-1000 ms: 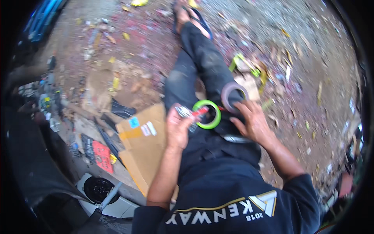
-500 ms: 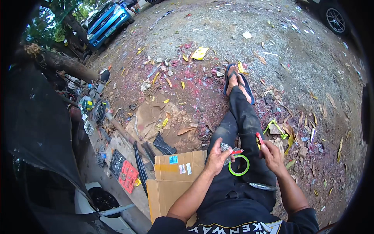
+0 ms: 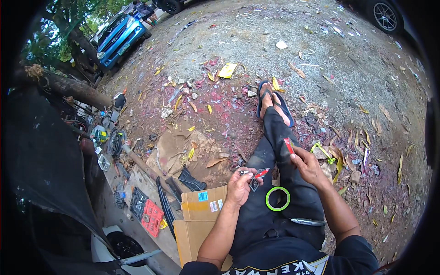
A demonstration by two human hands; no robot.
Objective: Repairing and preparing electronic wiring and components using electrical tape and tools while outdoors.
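Note:
My left hand (image 3: 237, 190) is pinched on a small silver angular piece (image 3: 254, 184) with red backing on part of it, above my left thigh. My right hand (image 3: 309, 167) grips a narrow red strip (image 3: 288, 145) raised over my right leg, a short way to the right of the left hand. A bright green tape roll (image 3: 268, 199) rests on my lap below both hands. A silver slim tool (image 3: 306, 222) lies across the right thigh under my right forearm.
Folded cardboard (image 3: 197, 236) lies left of me, beside a red tool case (image 3: 151, 220) and cluttered parts (image 3: 114, 140). A dark draped sheet (image 3: 50, 174) fills the left. Farther off are a log (image 3: 80, 89), a blue car (image 3: 120, 39), people (image 3: 145, 13) and a wheel (image 3: 384, 16).
The view has tilted up to show more yard. My right hand has left the lap and lifted the red strip. The pinkish roll seen earlier on my thigh is out of sight.

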